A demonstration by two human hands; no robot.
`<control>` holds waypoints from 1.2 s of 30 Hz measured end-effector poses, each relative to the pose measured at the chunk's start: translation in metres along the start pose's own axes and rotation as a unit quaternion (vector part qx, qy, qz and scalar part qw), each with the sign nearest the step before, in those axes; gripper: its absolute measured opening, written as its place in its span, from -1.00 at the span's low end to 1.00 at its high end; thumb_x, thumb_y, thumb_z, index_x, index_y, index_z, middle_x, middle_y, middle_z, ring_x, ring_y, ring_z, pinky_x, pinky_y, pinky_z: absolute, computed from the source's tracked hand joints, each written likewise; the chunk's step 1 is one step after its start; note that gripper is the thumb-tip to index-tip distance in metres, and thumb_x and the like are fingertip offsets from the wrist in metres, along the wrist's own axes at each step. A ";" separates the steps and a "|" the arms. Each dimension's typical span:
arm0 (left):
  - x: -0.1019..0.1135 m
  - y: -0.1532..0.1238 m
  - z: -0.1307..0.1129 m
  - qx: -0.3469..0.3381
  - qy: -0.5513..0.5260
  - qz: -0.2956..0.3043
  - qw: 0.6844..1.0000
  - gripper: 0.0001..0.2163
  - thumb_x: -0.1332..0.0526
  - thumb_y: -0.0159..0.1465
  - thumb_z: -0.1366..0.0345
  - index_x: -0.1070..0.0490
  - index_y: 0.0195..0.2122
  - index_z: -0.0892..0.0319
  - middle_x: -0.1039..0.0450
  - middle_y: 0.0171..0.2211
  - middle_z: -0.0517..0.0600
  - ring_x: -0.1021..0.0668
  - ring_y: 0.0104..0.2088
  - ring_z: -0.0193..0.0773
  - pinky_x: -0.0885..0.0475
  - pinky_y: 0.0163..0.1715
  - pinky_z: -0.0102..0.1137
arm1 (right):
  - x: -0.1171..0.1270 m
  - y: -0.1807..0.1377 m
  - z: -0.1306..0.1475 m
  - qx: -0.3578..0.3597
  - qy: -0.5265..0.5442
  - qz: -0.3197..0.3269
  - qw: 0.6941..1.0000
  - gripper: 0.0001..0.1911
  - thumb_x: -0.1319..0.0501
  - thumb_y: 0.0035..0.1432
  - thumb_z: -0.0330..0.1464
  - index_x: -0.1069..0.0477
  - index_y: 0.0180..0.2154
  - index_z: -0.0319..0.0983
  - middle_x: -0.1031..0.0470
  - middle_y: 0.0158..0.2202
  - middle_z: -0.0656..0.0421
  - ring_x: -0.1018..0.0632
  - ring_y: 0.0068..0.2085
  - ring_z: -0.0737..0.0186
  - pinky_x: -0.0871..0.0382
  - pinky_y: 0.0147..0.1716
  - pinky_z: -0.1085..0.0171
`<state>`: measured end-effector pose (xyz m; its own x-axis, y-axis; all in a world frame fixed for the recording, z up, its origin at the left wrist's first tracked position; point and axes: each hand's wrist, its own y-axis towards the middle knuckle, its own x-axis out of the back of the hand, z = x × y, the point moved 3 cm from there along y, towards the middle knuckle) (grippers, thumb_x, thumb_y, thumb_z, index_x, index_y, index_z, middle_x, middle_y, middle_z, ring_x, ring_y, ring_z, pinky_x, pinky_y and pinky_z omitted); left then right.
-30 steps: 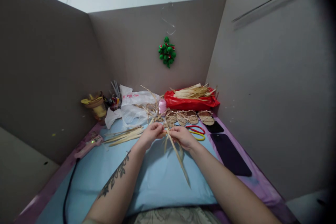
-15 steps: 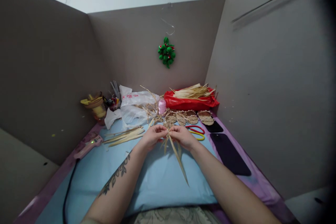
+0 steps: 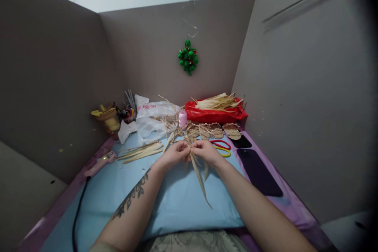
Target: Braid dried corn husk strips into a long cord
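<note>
My left hand and my right hand meet over the blue cloth, both pinched on a small bundle of pale straw strips. The strips hang down from my fingers toward me, the longest ending in a point on the cloth. Just beyond my hands lie several small woven straw pieces in a row.
A red bag with straw sits at the back, a pink thread spool and white plastic bags to its left. Loose straw, a pink glue gun, red and yellow hair bands and two dark phones lie around. Grey partition walls enclose the table.
My hands have shifted slightly away from me and closer together on the straw; the hanging strips swung a little. The view tilted slightly.
</note>
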<state>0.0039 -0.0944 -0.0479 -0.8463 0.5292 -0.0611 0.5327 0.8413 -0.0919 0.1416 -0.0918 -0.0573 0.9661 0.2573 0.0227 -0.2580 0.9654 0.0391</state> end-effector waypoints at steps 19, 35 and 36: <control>0.000 0.003 -0.006 -0.111 0.047 -0.068 0.990 -0.71 -0.28 0.06 0.19 -0.20 -0.31 0.17 -0.30 -0.55 -0.17 -0.36 -0.56 -0.45 -0.25 -0.53 -0.52 | 0.006 -0.005 0.004 -0.048 0.136 0.074 0.987 -0.69 -0.39 -0.21 -0.22 -0.40 -0.48 -0.28 -0.32 -0.62 0.30 -0.24 -0.60 0.46 -0.02 -0.58 0.39; 0.000 0.007 0.003 -0.010 0.121 -0.069 0.990 -0.78 -0.20 0.06 0.17 -0.34 -0.54 0.25 -0.27 -0.68 -0.14 -0.32 -0.64 -0.44 -0.19 -0.60 -0.51 | 0.011 0.002 -0.001 0.015 -0.049 0.006 0.999 -0.85 -0.27 -0.16 -0.35 -0.42 -0.46 -0.30 -0.42 -0.56 0.22 -0.36 -0.53 0.38 -0.18 -0.50 0.36; 0.000 0.007 0.003 -0.010 0.142 -0.071 0.987 -0.77 -0.19 0.07 0.16 -0.36 -0.54 0.26 -0.26 -0.69 -0.14 -0.30 -0.65 -0.44 -0.15 -0.62 -0.51 | 0.010 0.002 -0.001 0.017 -0.061 0.000 0.998 -0.86 -0.27 -0.16 -0.36 -0.42 -0.47 -0.30 -0.41 -0.57 0.23 -0.35 -0.54 0.38 -0.17 -0.52 0.36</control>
<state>0.0076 -0.0892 -0.0517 -0.8804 0.4137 0.2318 0.4115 0.9094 -0.0601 0.1510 -0.0874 -0.0580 0.9577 0.2488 0.1449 -0.2612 0.9625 0.0738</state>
